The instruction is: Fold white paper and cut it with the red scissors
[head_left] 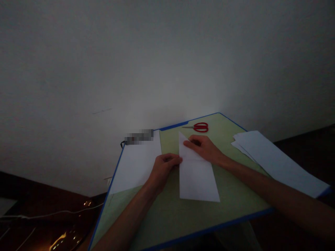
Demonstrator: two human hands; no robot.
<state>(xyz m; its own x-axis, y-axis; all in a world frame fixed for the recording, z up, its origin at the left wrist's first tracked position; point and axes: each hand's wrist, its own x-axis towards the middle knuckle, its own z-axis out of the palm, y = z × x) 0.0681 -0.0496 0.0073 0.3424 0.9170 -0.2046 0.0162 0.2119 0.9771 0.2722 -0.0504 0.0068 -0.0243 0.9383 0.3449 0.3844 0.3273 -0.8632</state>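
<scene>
A folded sheet of white paper (196, 181) is held up over the table, with a faint crease across it and a pointed top corner. My left hand (165, 165) pinches its left edge between thumb and fingers. Higher up, my right hand (202, 146) grips the paper near its upper right edge, thumb on the near face and the other fingers partly hidden. Beyond the paper lies a pair of scissors (200, 127) with red handles, blades pointing left.
The pale green table (162, 223) has a blue rim and stands against a grey wall (167, 62). Another white sheet (136, 167) lies at left, beneath a blurred-out dark object (138, 137). A stack of paper (277, 160) sits at right. A white cable (62, 211) runs at lower left.
</scene>
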